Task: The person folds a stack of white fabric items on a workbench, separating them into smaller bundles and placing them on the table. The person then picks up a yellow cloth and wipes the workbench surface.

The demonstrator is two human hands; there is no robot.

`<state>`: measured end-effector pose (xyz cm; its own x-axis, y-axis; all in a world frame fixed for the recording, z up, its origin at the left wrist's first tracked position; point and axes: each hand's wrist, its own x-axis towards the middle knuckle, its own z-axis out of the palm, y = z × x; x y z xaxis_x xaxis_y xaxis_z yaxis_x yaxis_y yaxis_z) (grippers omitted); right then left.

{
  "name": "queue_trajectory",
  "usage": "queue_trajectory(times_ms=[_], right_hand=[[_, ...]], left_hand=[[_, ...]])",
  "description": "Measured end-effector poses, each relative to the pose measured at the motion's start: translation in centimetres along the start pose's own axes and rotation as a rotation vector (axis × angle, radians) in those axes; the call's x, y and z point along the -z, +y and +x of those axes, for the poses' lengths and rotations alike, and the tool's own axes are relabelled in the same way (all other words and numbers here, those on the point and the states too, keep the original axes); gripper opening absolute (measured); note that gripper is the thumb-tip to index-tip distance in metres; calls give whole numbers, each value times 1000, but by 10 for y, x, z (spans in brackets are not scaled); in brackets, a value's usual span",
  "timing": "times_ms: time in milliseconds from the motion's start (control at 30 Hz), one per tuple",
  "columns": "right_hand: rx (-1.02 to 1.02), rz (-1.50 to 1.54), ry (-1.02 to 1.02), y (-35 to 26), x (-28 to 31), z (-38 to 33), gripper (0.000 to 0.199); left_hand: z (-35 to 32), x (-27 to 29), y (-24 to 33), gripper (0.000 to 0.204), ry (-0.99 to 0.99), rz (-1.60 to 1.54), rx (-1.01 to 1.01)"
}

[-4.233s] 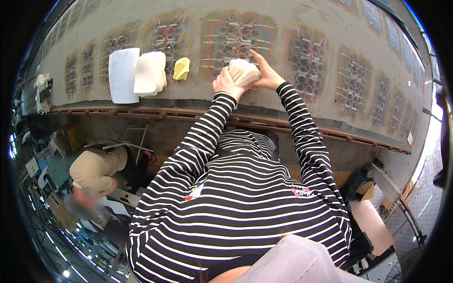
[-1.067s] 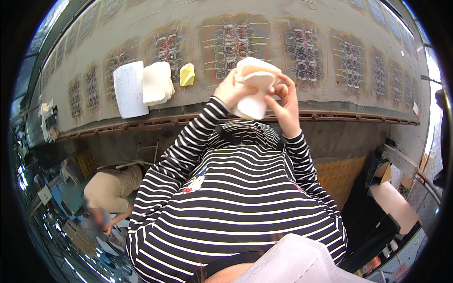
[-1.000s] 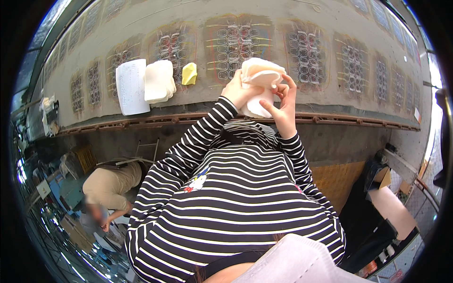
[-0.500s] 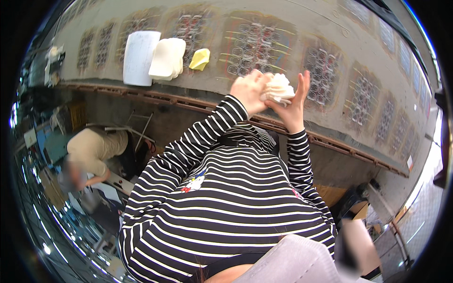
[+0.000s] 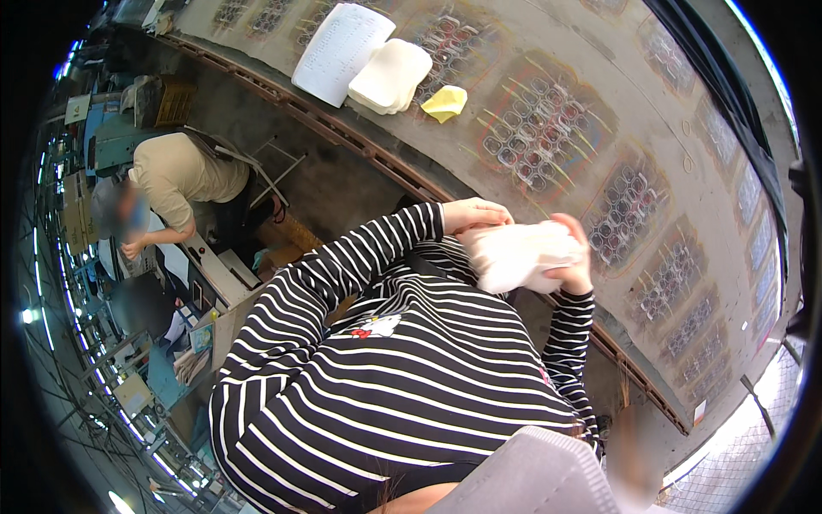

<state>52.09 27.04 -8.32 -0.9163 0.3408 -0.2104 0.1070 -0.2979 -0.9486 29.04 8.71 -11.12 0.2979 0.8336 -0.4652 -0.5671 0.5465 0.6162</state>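
Observation:
A stack of soft white sheets, seemingly cut fabric pieces, is held close to my striped shirt, by the near edge of the long table. Motion blurs it. My right hand grips its right end, with the thumb on the near face and the fingers over the far edge. My left hand is at its upper left edge, fingers closed together and partly hidden behind the stack. Farther left on the table lies a second pile of cream pieces with rounded corners. A crumpled yellow piece is beside that pile.
The grey table carries rows of outlined shapes and has a brown rail along its near edge. A written white sheet touches the cream pile. At left, a person in a beige shirt bends over a work surface.
Both hands have drawn the white stack from over the table toward my body, and it now lies flatter and more spread out. The view has turned, shifting the table's contents right and up.

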Motion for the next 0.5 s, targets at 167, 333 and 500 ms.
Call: queue_trajectory(times_ms=[167,333,500], right_hand=[[40,503,932,57,60,-7,69],[-435,-681,1516,104,72,8,73],[128,-691,1293,28,-17,111,63]], left_hand=[[-41,75,63,27,775,837,-586],[-92,235,95,63,1595,891,-350],[-95,352,84,96,1089,676,-128]])
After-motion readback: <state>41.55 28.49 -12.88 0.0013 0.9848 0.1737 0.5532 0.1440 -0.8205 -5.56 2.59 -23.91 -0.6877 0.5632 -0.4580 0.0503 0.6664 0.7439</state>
